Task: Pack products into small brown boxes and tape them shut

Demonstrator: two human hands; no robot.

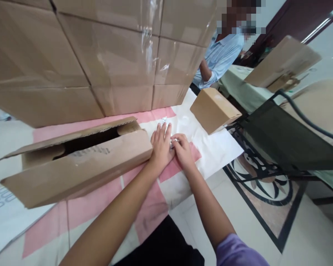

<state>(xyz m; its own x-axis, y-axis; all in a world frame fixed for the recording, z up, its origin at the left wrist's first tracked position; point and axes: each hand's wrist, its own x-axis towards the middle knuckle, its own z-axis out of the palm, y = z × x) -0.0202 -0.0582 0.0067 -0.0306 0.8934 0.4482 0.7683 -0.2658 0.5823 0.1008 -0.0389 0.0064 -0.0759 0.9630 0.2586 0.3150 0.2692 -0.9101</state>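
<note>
My left hand (162,146) lies flat with its fingers stretched out, just past the right end of a long cardboard box (111,155) whose top flap is partly raised. Against it, my right hand (182,150) has its fingers curled together around something small and whitish (172,143), mostly hidden between the hands. Under both hands spreads a pink and white cloth (147,192). A small pale scrap (164,119) lies beyond my left fingertips.
Taped cardboard cartons (122,55) form a tall stack behind the long box. A smaller closed carton (211,111) stands to the right. Nearby is a person in a light blue shirt (222,55). A dark chair (294,129) occupies the right side.
</note>
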